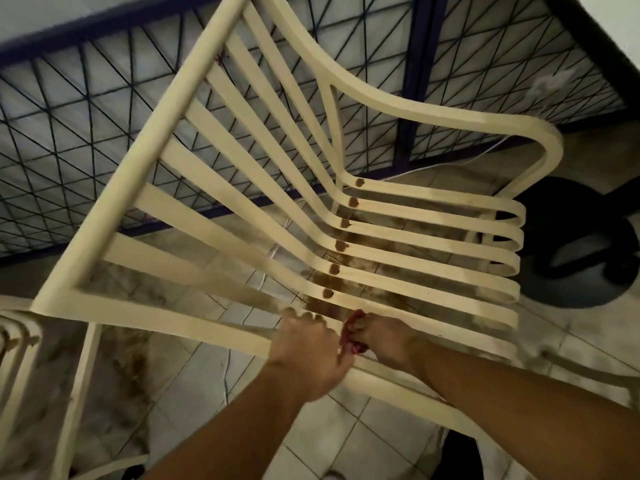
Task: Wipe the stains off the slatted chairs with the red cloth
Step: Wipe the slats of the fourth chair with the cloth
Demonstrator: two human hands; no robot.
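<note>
A cream slatted chair [140, 150] fills most of the view, seen from above with its back running toward 10 o'clock and its seat slats curling over toward 3 o'clock. A row of brown stains [341, 245] sits in the crease where back meets seat, one blotch on each slat, running from 1 o'clock down to the centre, with brownish smearing along the slats near them.

At 6 o'clock from the row of stains, the left hand [308, 348] grips the nearest slat, its fingers [306, 315] curled over the slat's upper edge. Just beside it at 3 o'clock, the right hand [384, 341] holds the bunched red cloth [352, 323], fingers closed round it; the cloth sits against the same nearest slat, below the last blotch, and the two hands almost touch.

A second cream slatted chair [17, 337] shows partly at 9 o'clock. A dark blue metal grille [86, 109] spans from 9 to 1 o'clock behind the chair. A dark round base [568, 244] sits on the tiled floor [346, 427] at 3 o'clock
</note>
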